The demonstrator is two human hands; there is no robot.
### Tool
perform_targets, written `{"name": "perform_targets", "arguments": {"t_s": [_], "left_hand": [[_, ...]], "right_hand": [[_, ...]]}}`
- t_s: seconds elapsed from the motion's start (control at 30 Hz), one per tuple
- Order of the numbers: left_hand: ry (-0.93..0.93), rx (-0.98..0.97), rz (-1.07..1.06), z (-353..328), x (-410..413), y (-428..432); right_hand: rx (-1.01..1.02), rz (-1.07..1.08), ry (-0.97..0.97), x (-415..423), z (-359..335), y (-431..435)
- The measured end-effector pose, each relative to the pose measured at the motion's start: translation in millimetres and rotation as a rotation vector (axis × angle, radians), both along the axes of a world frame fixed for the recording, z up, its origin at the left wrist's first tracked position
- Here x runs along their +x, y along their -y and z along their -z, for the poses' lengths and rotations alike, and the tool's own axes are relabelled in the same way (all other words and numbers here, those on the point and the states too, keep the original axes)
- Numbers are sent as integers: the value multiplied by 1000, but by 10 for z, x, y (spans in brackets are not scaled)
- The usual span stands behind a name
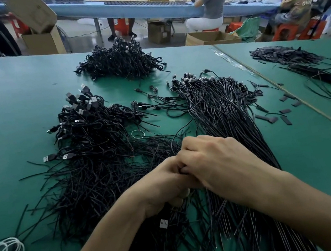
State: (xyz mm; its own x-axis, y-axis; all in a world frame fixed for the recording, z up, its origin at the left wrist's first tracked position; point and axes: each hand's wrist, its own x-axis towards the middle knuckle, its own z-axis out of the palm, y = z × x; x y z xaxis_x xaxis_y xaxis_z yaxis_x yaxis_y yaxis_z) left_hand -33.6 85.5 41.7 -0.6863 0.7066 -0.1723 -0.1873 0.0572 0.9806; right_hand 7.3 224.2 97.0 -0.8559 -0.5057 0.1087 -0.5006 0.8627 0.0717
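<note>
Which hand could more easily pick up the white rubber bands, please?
Probably the left hand: the white rubber bands lie on its side; the right hand would cross the cables.

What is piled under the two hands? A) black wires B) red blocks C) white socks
A: the left hand and right hand meet, fingers curled round black wires heaped on the green table.

One left hand [163, 182], one right hand [214, 161], three black cable heaps [121, 62], one lone white ring [138, 134].
</note>
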Motion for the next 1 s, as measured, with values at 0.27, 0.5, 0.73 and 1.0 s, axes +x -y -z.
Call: {"name": "perform_targets", "arguments": {"t_s": [0.27,0.5,0.73,1.0], "left_hand": [[387,366,-120,-84,3,-3],[242,446,-248,-23,4,-61],[-469,-47,-546,113,-21,-31],[-693,-148,-591,156,-53,31]], "right_hand": [[-160,70,-320,-57,96,-135],[-349,95,-264,-101,164,-199],[-937,263,-90,-109,246,-170],[-1591,279,330,-108,375,14]]}}
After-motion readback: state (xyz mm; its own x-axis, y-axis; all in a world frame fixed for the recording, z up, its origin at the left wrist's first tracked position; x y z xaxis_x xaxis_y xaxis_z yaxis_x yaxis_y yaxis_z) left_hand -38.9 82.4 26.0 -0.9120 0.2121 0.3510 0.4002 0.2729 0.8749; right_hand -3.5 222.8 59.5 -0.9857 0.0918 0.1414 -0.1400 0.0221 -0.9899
